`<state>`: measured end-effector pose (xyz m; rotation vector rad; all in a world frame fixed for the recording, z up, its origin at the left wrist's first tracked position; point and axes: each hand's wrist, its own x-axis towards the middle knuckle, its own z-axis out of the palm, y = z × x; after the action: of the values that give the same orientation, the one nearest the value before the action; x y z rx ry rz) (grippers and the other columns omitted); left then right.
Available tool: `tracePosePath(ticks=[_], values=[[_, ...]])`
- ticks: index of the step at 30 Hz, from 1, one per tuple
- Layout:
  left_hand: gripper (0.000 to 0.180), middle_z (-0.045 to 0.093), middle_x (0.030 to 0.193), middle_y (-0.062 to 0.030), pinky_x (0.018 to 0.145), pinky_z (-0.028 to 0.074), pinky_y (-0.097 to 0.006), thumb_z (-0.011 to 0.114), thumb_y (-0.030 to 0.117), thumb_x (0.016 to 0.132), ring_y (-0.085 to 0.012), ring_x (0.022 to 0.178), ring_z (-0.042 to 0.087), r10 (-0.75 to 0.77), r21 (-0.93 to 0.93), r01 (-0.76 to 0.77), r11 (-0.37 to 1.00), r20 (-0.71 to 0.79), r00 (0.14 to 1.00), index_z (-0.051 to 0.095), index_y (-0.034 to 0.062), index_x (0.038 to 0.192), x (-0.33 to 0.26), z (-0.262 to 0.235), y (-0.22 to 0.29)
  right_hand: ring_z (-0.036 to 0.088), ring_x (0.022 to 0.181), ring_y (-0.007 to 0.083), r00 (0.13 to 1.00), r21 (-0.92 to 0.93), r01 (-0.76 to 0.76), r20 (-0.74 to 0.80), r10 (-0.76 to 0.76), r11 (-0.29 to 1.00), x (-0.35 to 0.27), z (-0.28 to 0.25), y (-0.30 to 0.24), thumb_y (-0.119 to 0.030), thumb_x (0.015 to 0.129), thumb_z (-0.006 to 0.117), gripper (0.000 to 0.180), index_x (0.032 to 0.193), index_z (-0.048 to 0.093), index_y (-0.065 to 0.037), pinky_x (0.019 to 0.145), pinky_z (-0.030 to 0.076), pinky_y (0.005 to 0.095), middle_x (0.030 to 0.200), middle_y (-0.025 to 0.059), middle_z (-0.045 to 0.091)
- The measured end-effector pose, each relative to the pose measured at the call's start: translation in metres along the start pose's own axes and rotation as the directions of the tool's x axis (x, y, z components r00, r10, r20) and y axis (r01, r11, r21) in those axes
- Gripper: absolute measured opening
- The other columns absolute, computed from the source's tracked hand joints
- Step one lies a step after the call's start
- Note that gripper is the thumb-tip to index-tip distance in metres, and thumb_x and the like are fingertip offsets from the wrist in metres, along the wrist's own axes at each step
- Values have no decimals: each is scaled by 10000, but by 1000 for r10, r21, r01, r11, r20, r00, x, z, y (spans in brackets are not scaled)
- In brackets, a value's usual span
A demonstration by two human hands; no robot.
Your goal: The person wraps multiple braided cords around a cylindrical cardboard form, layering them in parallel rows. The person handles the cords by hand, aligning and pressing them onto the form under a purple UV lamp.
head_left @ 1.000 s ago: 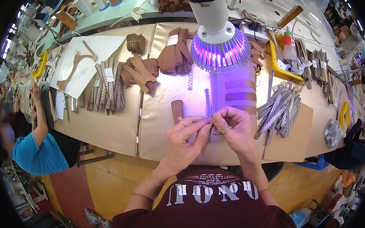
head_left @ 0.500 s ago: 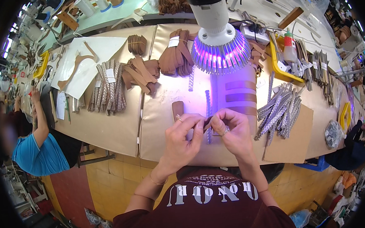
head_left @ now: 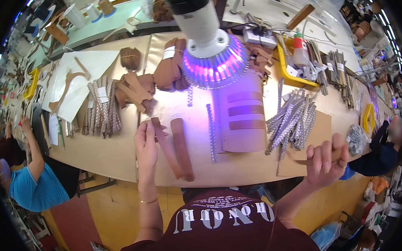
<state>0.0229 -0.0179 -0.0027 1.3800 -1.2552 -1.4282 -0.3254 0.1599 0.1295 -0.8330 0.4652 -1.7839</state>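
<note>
A workshop: thread spools at upper left, bundled brown strips along the worktop, another person in blue working at left.

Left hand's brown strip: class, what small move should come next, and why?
Perhaps lay the brown strip flat with the left hand: that hand holds its upper end, and a similar strip lies beside it on the table.

L grip fwd in thumb-finger pinch, forearm approx. straight; R grip out wide, fingers curled.
</note>
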Motion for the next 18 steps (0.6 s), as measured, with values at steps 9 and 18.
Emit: tracePosePath(ticks=[9,18], values=[[287,675,1044,-99,894,484,-313,568,156,990,-157,987,624,133,-146,-71,987,475,870,616,-24,1208,-51,65,61,587,797,117,909,-713,-392,-206,362,581,17,33,63,-200,1006,557,248,963,674,14,685,463,262,876,69,631],[292,674,1006,-71,834,535,-251,715,17,887,-108,909,646,21,-364,300,882,665,746,610,-33,1155,-49,104,80,621,875,174,886,-700,-428,-202,417,571,33,47,68,-190,1053,456,275,1193,576,13,800,493,320,940,89,618]])
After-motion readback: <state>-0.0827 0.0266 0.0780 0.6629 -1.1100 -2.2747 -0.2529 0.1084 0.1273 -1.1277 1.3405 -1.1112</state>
